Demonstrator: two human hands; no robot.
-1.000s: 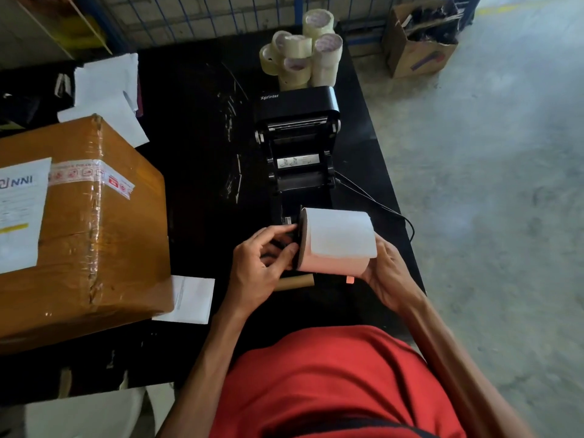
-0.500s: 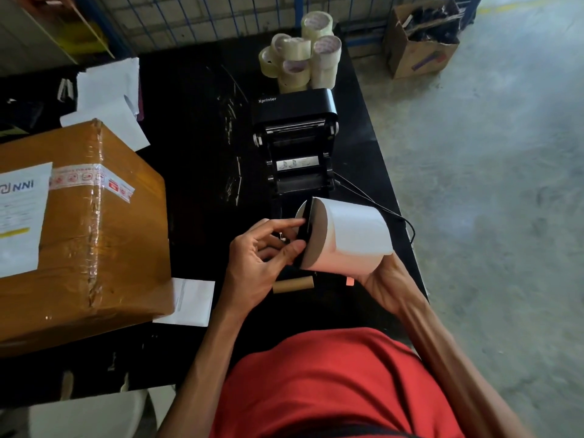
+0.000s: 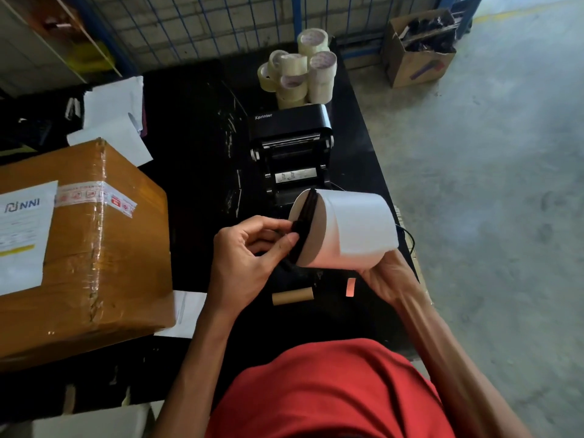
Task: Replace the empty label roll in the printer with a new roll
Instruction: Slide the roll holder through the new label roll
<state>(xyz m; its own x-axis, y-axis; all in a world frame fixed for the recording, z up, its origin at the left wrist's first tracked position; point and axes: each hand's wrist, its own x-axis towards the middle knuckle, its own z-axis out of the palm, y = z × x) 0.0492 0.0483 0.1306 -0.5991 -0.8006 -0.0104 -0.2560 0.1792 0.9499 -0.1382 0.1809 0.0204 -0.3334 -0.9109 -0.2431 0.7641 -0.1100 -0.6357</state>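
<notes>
1. We see a grey concrete floor (image 3: pixel 489 216) filling the right side of the room.
2. The black tabletop (image 3: pixel 196 147) runs from us to the far wall, scuffed with pale marks down its middle.
3. A blue-framed wire cage (image 3: pixel 196 23) stands along the far edge of the tabletop.
4. A big brown carton (image 3: pixel 94 254), taped and labelled, sits on the tabletop's near left.
5. The printer (image 3: pixel 290 121) stands open, far of centre, its lid tipped back.
6. The new label roll (image 3: pixel 360 229) is held in the air just near of the printer, axis lying left to right.
7. The right hand (image 3: pixel 388 276) grasps the roll from beneath, its fingers passing out of sight behind it.
8. The left hand (image 3: pixel 243 257) has its fingers pinched on a black holder (image 3: pixel 305 226) lying against the roll's left end face.
9. Tape rolls (image 3: pixel 300 74) are stacked just beyond the printer.
10. A small open carton (image 3: pixel 417 55) sits on the floor at far right.
11. White papers (image 3: pixel 117 118) lie at far left.
12. The empty core (image 3: pixel 292 296) lies on the tabletop below the hands, with a pink scrap (image 3: pixel 350 287) to its right.
</notes>
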